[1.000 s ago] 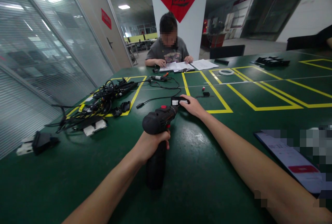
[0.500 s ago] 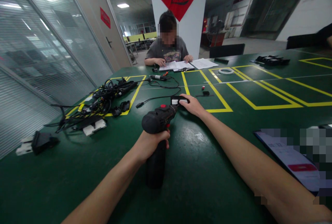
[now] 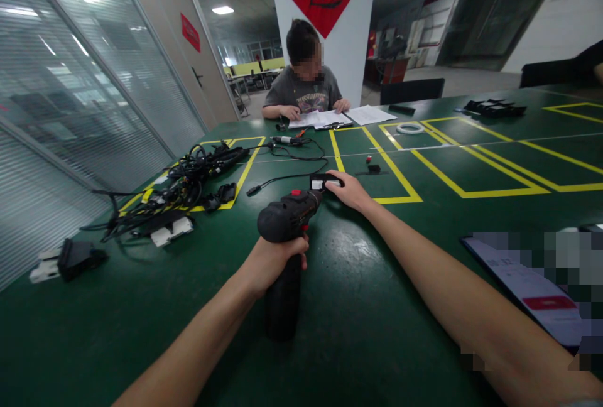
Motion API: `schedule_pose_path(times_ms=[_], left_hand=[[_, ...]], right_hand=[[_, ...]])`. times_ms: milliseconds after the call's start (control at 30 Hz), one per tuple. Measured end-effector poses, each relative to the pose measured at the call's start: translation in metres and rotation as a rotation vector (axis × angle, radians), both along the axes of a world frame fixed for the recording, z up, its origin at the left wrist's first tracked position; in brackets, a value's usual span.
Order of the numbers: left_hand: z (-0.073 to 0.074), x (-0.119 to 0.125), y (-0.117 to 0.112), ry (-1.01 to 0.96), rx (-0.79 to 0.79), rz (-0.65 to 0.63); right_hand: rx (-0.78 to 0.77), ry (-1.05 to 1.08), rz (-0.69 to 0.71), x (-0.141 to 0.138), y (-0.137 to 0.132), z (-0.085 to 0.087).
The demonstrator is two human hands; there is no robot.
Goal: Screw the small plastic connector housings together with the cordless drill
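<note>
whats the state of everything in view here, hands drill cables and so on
left hand, gripping the drill handle
cordless drill, held, not resting free
right hand, fingers on the small part
small black-and-white part, lying on the green mat
cable bundle, tangled
papers, spread flat under a co-worker's hands
phone, screen lit
door, shut

Drill (image 3: 287, 218) tip hidden; phone screen (image 3: 522, 287) pixelated, cut off

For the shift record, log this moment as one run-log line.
left hand: grips drill | right hand: touches black-and-white part | nearby: cable bundle on green mat
</note>
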State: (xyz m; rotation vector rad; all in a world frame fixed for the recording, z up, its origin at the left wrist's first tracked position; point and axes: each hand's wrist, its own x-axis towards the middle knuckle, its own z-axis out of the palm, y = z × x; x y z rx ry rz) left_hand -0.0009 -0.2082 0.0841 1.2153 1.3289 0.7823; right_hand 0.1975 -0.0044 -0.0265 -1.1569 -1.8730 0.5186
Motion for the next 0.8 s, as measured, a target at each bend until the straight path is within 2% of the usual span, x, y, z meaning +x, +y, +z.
schedule_pose_path(times_ms=[400,800], left_hand=[[-0.0034,0.0009,0.0008,-0.049,0.038,0.006],[-0.0023,-0.0002,0.0001,-0.011,0.028,0.017]], right_hand=[[0.006,0.019,0.01,-0.0009,0.0008,-0.0017],[0.014,0.024,0.016,0.0002,0.0021,-0.0028]])
